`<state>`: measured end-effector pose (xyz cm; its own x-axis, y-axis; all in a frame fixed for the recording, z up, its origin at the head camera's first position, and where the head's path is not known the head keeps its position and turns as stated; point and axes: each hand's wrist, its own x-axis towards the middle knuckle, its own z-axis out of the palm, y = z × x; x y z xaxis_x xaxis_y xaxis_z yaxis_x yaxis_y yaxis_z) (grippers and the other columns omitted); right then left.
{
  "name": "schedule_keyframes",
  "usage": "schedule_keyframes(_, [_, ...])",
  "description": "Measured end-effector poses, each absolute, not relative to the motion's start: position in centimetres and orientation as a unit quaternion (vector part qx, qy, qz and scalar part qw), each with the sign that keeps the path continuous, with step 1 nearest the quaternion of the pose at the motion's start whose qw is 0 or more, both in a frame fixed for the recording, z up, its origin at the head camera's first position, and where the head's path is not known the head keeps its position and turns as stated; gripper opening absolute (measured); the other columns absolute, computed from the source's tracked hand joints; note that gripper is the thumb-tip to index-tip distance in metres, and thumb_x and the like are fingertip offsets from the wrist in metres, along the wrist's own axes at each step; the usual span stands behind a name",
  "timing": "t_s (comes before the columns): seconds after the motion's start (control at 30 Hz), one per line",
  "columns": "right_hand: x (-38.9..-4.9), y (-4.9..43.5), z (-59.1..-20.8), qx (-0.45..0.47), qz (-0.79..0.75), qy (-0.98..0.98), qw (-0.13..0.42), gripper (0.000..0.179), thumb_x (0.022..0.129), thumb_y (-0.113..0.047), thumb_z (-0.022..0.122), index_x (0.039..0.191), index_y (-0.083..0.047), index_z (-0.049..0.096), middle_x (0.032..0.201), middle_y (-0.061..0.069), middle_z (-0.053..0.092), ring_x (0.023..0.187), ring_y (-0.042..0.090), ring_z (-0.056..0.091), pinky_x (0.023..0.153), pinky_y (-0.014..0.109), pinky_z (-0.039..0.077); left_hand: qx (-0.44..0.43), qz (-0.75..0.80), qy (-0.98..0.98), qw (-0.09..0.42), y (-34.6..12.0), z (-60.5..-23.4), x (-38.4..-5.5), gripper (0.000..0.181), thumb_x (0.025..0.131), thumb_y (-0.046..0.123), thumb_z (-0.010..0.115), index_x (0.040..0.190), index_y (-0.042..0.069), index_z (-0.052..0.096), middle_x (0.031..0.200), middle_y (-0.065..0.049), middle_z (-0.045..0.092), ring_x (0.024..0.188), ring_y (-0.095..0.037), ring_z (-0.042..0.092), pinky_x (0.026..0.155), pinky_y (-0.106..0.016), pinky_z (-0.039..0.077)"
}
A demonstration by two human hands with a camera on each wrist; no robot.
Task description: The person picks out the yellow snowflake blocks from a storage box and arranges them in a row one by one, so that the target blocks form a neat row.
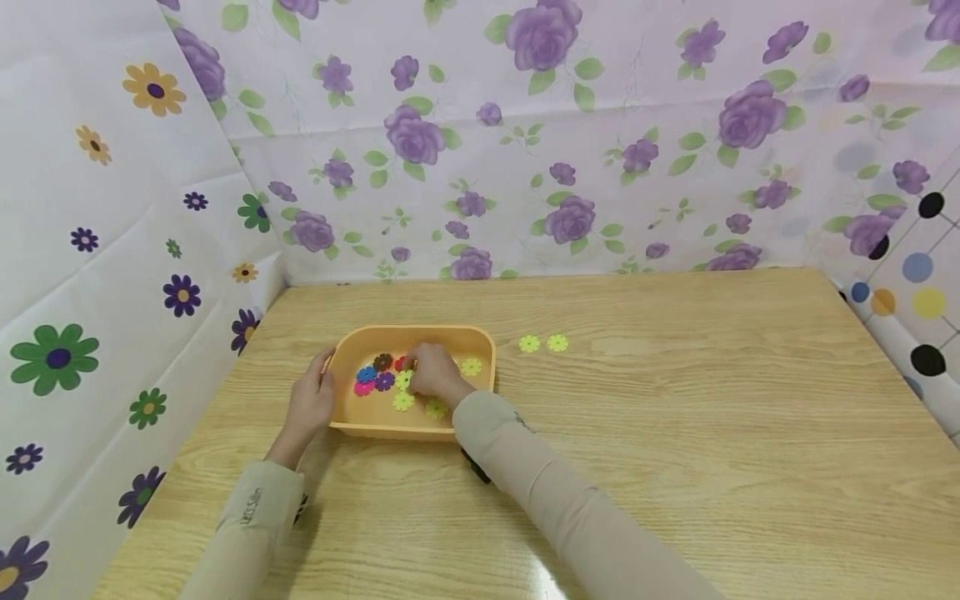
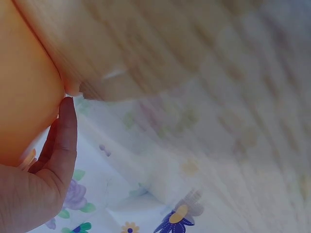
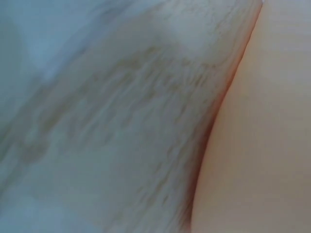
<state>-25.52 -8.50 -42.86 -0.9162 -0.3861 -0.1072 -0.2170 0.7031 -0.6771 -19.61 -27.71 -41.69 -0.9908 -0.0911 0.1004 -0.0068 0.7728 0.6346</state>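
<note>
A shallow orange plastic tray (image 1: 360,427) rests on the table in the head view. My left hand (image 1: 311,402) holds its left side, thumb at the rim; in the left wrist view the fingers (image 2: 67,141) lie along the tray's outer wall. Inside the tray is my right hand (image 1: 432,371), fingers pointing down and bent at a yellow-green flower-shaped piece (image 1: 406,381); I cannot tell whether they pinch it. Around the fingertips lie more flower pieces: blue (image 1: 367,374), brown (image 1: 383,362), purple (image 1: 385,382), pink (image 1: 363,388), red (image 1: 400,363) and further yellow-green ones (image 1: 471,367).
Two yellow-green flower pieces (image 1: 543,343) lie side by side on the wooden table (image 1: 675,417), just right of the tray. Flower-printed sheets (image 1: 480,150) hang behind the table and along its left side. The right wrist view mostly shows the tray's outer wall (image 3: 257,145).
</note>
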Motion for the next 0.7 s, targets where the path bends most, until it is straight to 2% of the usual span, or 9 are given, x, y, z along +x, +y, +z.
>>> schedule_keyframes(0.17, [-25.44, -8.53, -42.85, -0.172, -0.343, 0.915, 0.122, 0.026, 0.072, -0.002, 0.071, 0.096, -0.011, 0.069, 0.102, 0.001, 0.060, 0.083, 0.015, 0.049, 0.057, 0.021, 0.043, 0.022, -0.335, -0.939, 0.069, -27.76, -41.83, -19.61, 0.040, 0.098, 0.007, 0.027, 0.136, -0.001, 0.033, 0.129, -0.034, 0.041, 0.115, -0.047, 0.041, 0.096, -0.056, 0.032])
schedule_keyframes(0.7, [-25.57, -8.64, -42.86, -0.172, -0.346, 0.915, 0.120, 0.017, 0.074, 0.000, 0.067, 0.087, -0.010, 0.066, 0.095, 0.001, 0.060, 0.078, 0.015, 0.049, 0.057, 0.021, 0.042, 0.026, -0.337, -0.939, 0.070, -27.78, -41.81, -19.67, 0.040, 0.098, 0.007, 0.027, 0.136, -0.001, 0.033, 0.127, -0.034, 0.042, 0.112, -0.046, 0.044, 0.095, -0.056, 0.034])
